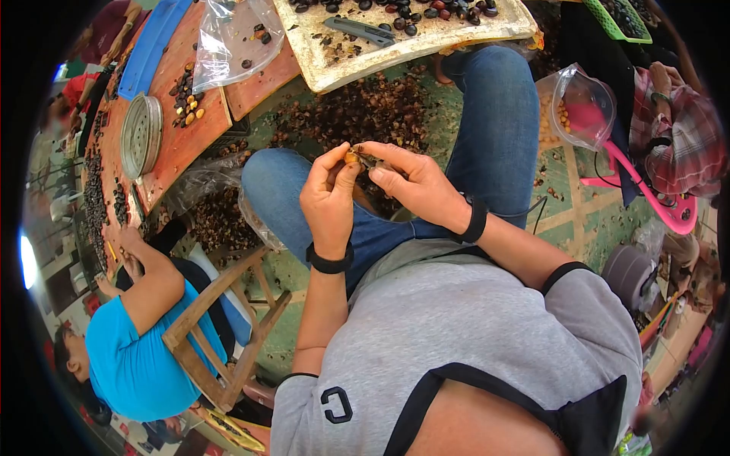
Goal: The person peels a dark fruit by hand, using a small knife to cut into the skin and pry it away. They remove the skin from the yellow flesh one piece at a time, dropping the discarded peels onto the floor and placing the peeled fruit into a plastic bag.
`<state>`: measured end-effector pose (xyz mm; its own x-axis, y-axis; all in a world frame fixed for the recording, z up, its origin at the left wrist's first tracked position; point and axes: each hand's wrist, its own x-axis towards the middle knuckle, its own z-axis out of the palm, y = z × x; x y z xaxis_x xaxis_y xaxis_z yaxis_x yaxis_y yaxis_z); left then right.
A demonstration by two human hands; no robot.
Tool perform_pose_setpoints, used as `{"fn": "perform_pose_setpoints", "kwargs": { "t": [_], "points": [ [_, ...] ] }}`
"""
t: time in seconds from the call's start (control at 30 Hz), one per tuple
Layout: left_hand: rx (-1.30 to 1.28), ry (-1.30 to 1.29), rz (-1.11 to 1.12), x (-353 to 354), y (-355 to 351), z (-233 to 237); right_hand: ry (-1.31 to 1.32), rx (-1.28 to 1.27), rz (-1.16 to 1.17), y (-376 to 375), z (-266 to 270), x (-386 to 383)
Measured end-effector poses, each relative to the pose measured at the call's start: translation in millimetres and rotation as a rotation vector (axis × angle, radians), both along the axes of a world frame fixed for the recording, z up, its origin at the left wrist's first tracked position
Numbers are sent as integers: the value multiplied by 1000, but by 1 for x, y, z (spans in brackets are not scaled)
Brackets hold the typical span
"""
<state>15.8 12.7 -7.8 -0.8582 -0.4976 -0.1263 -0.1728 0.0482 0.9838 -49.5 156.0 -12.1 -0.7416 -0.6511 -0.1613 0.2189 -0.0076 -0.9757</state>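
My left hand (331, 201) pinches a small yellowish, partly peeled nut (351, 157) between thumb and fingertips. Against it, my right hand (422, 186) is closed on a small dark tool (368, 161), perhaps a short blade; the fingers cover most of it. Both hands meet above my lap, with a black band on each wrist. Beyond them, a white foam tray (327, 76) holds several dark nuts (449, 9) and a grey utility knife (359, 32).
Brown shells (357, 114) litter the floor between my knees. On the left stand a wooden table (179, 156) with a metal strainer (142, 137), a plastic bag (236, 45) and a wooden chair (228, 334) with a person in blue. A pink stool (646, 178) and another person are on the right.
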Motion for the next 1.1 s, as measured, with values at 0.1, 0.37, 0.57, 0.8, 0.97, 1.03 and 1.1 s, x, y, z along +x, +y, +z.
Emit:
{"fn": "perform_pose_setpoints", "kwargs": {
  "t": [0.1,0.37,0.57,0.8,0.97,1.03,1.1],
  "points": [
    [-70,78,-24,1,-1,-5,55,-32,45,2,-1,-4],
    [72,152,-71,3,-6,-8,-496,-130,92,9,10,-12],
    [656,167,31,7,-1,-6,-181,-136,1,-3,-6,4],
    [375,68,-19,0,-4,-7,-436,-194,38,5,4,-6],
    [442,129,-44,0,-2,-5,-742,-383,119,14,9,-11],
    [458,118,-37,0,-2,-5,-694,-374,118,11,6,-8],
    [475,107,-28,0,-3,-5,-221,-169,62,4,5,-3]
  ]
}}
